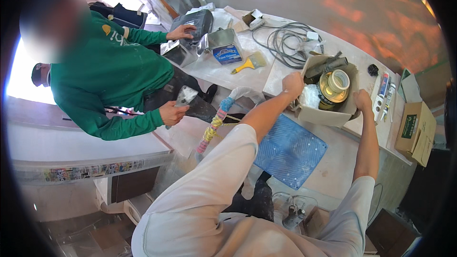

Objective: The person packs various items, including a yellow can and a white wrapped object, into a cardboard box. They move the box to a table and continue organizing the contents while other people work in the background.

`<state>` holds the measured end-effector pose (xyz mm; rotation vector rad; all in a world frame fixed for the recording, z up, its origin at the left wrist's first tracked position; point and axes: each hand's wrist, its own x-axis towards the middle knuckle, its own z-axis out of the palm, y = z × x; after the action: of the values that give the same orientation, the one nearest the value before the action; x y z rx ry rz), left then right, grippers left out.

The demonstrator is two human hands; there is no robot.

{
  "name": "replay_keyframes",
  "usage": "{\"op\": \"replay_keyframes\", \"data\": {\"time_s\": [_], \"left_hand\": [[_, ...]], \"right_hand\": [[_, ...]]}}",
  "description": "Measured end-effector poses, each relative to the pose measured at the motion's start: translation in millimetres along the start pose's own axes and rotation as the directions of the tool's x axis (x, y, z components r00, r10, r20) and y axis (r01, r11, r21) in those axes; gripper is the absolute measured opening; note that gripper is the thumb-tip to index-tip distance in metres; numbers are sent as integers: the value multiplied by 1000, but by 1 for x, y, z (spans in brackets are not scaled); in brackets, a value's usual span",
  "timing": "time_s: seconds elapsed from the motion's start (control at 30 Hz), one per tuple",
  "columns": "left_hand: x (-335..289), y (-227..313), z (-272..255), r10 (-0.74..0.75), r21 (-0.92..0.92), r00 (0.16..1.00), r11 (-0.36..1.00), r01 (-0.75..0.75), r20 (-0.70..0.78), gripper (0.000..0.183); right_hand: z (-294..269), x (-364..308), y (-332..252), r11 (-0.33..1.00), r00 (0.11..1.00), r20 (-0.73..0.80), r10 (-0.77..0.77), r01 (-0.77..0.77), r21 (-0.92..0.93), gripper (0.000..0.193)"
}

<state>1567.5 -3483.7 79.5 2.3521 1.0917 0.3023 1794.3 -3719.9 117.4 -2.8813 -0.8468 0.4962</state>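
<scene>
My left hand [293,84] is closed on the left side of an open cardboard box [320,116], and my right hand [362,100] grips its right edge. The box sits tilted at the front of the white worktable. Inside it I see a gold-coloured round tin [336,96], with a roll of tape [339,80] on top. Crumpled white plastic [310,97] and dark tubes [326,67] fill the rest. Below the box lies a blue plastic mat [290,151].
A person in a green sweater [112,62] stands at left, holding a scraper [186,95]. On the table are a blue-labelled can [224,47], a yellow-handled brush [250,63], a coiled cable [285,45] and tubes [382,90]. Another carton [415,131] stands at right.
</scene>
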Motion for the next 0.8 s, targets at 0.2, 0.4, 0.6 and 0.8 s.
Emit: {"op": "replay_keyframes", "data": {"time_s": [0.2, 0.4, 0.6, 0.8], "left_hand": [[-30, 15, -2, -78, -165, 996, 983, 82, 34, 42], [-152, -31, -35, -94, -643, 994, 765, 39, -51, 53], [-379, -142, -105, -56, -497, 895, 816, 296, 442, 44], [-580, -330, -146, -504, 191, 480, 806, 560, 718, 45]], "right_hand": [[28, -31, 22, 984, 970, -215, 112, -78, 160, 51], [82, -56, 36, 670, 858, -362, 365, 28, 742, 52], [285, -257, 53, 483, 904, -2, 428, -226, 846, 35], [413, -519, 9, 954, 616, 772, -158, -107, 280, 25]]}}
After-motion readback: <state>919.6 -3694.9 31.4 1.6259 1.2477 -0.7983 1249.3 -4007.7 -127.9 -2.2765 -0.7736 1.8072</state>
